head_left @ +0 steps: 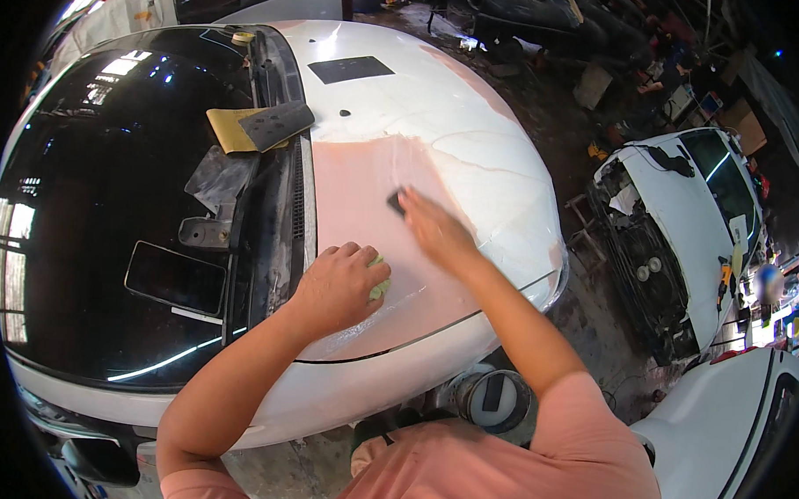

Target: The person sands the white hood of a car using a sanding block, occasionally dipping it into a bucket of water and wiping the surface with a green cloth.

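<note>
While a dark block is gripped by the fingers of the right hand against a pink patch on the white hood (apparently flat, for even pressure), a pale green pad is clasped by the left hand, its fingers curled round it, perhaps for ready use. A phone is laid on the windshield, seemingly out of the way. In a bucket, a dark rectangle is seen.

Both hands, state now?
Left hand: closed around a light green wad.
Right hand: holding a dark block on the pink patch.
</note>
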Tool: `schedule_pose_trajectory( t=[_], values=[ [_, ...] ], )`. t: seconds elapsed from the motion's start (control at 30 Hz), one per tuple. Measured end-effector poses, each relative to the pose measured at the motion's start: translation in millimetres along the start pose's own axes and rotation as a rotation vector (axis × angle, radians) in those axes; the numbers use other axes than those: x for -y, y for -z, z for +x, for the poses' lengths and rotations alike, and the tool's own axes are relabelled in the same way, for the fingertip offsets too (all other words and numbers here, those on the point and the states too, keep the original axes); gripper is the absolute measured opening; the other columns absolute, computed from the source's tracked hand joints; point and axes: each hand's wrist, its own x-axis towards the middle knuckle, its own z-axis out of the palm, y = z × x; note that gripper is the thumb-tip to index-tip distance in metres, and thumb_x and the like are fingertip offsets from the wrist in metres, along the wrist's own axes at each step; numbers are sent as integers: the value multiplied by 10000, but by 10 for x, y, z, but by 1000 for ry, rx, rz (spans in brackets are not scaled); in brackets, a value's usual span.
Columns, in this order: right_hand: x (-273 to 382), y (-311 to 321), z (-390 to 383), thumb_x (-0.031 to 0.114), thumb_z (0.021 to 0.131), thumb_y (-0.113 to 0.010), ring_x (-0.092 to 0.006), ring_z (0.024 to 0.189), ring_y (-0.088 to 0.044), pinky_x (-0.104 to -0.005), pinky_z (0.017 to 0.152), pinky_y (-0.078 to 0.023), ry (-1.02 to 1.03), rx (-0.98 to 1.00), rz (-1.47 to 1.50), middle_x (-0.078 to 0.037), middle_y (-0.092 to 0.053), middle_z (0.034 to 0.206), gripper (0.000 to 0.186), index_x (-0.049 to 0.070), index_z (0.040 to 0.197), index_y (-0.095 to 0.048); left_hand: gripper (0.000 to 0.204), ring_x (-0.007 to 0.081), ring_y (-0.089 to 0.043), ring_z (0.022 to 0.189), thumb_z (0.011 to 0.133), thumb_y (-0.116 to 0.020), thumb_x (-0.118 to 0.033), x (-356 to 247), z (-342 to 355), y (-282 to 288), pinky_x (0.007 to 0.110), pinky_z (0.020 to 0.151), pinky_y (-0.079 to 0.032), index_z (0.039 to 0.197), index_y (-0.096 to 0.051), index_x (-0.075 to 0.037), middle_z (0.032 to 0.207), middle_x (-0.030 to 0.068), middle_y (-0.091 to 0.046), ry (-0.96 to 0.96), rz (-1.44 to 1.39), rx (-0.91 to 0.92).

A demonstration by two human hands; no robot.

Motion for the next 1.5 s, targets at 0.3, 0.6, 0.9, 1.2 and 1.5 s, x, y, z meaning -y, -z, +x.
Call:
schedule_pose_trajectory(
  t=[0.3,0.6,0.9,1.2,1.5],
  values=[
    [-701,-45,988,181,1081,-534,-399,1293,-637,-467,1106,-510,-160,-10,-60,-229,-605,1484,391,-20,1407,-617,224,333,-669,1083,854,-761,-240,-95,222,45,465,938,-544,1036,-713,-117,1123,122,-686,-83,-7,-4],
    [336,323,-141,144,1069,-589,-343,1411,-568,-433,1202,-433,84,179,140,-206,-588,1526,414,-31,1444,-606,273,342,-654,1138,870,-751,-252,2,43,21,481,967,-534,1103,-711,-115,1174,132,-683,-10,-24,26],
    [-484,-155,899,194,1075,-522,-380,1312,-621,-477,1096,-513,-44,64,77,-211,-591,1506,400,28,1430,-599,580,380,-547,1284,871,-777,-292,-79,139,-12,499,1101,-454,1361,-578,-54,1344,176,-579,-63,-55,-123],
    [278,1428,-970,106,1049,-586,-348,1429,-542,-424,1184,-443,-145,113,218,-199,-549,1561,429,13,1467,-593,607,379,-606,1250,866,-833,-387,-356,27,207,490,1036,-512,1354,-635,-85,1323,157,-631,299,-32,-25],
    [289,1794,-3276,82,1049,-562,-341,1474,-511,-407,1221,-382,-798,-454,338,-203,-547,1575,470,-26,1506,-546,461,401,-590,1211,912,-779,-353,170,813,-224,477,1073,-476,1289,-690,-104,1300,164,-652,358,137,-211]
  ],
)
